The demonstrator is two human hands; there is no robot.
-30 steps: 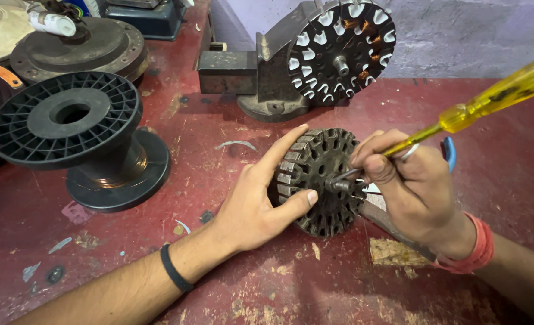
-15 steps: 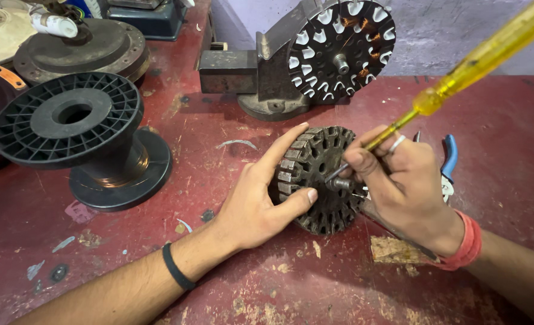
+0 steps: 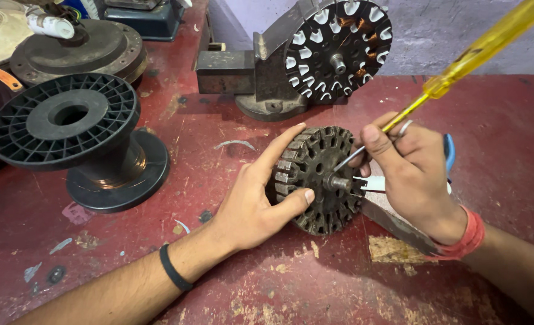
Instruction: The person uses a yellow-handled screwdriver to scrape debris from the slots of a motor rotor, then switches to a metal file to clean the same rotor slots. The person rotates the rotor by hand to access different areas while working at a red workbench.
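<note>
Steadying a round slotted motor stator core (image 3: 318, 179) at the centre of the frame, the left hand (image 3: 256, 201) grips it from the left side, fingers along its upper rim and thumb pressed on its front face. The core stands on edge on a worn red workbench (image 3: 279, 283), its dark laminated face turned toward the camera, with a short shaft stub at its middle. From the right, the right hand (image 3: 414, 174) is clenched around a screwdriver (image 3: 459, 66) with a translucent yellow handle that runs up to the upper right corner; its metal tip touches the core near the shaft. A red band sits on the right wrist and a black band on the left. Behind the right hand, a blue-handled tool (image 3: 449, 151) lies partly hidden. In the upper middle, a second stator (image 3: 337, 47) with white slot liners and some copper winding is held in a metal bench vise (image 3: 249, 78). At the left stands a black plastic wire spool (image 3: 68, 120) wound with copper wire.
</note>
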